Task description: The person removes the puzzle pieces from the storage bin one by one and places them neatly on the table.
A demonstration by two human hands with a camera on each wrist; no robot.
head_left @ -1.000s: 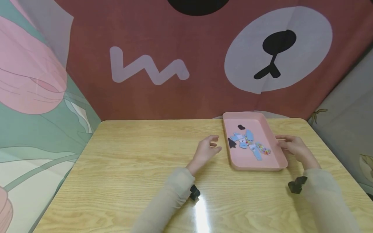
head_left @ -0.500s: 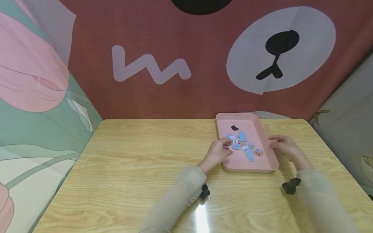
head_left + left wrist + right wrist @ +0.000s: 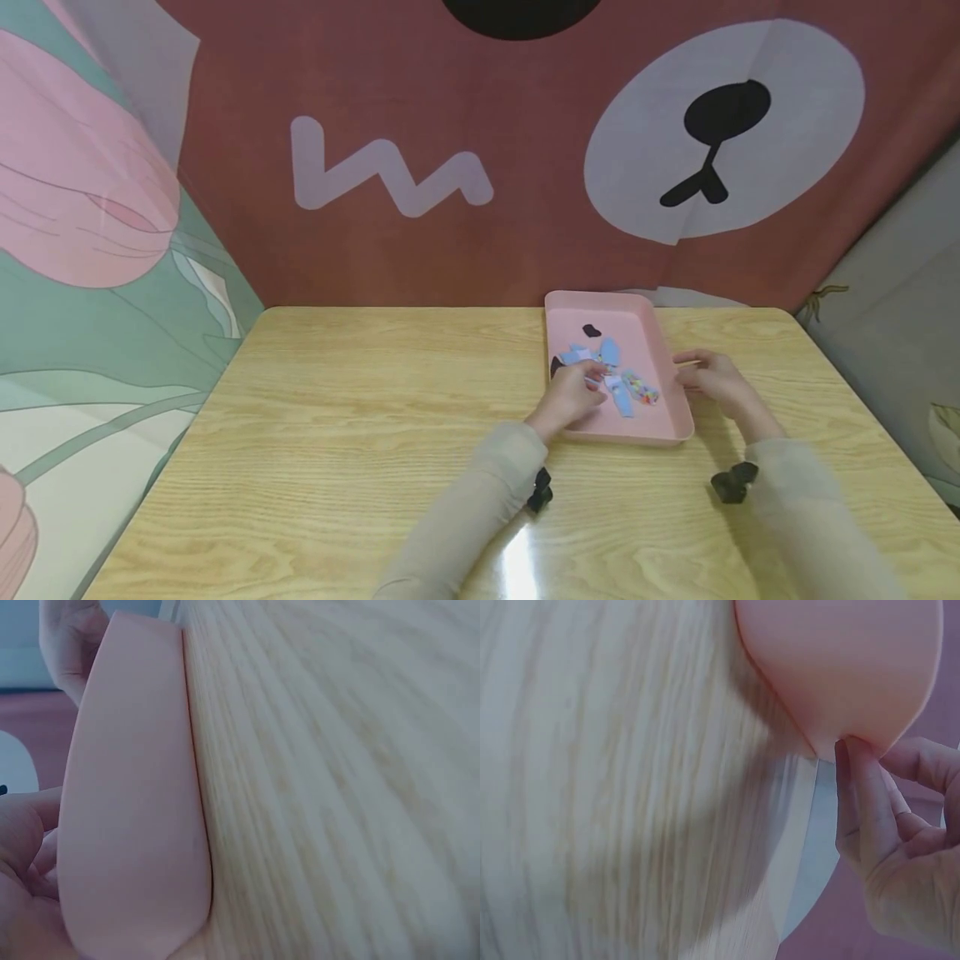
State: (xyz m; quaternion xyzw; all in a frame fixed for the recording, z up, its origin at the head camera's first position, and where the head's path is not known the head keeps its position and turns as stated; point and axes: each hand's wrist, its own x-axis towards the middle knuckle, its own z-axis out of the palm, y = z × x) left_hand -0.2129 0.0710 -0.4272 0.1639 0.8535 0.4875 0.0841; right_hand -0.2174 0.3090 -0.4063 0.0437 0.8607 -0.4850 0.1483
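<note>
A pink tray (image 3: 652, 427) stands on the wooden table, toward the back right. Small flat pieces lie in it: light blue ones (image 3: 622, 398), a multicoloured dotted piece (image 3: 640, 388) and a black piece (image 3: 592, 331). My left hand (image 3: 568, 398) reaches over the tray's near left side, fingers loosely bent above the pieces and partly covering them. In the left wrist view the tray wall (image 3: 139, 787) hides much of that hand. My right hand (image 3: 718, 385) touches the tray's right side with extended fingers; the right wrist view shows its fingertips (image 3: 859, 761) against the outer wall.
The wooden table (image 3: 360, 433) extends left and in front of the tray. A reddish-brown printed cloth (image 3: 525, 250) hangs behind the table's back edge. Black wrist devices (image 3: 540, 492) sit below both wrists.
The tray has slid left across the table, the right hand moving along at its side. My left hand has moved right, from beside the tray to over its pieces.
</note>
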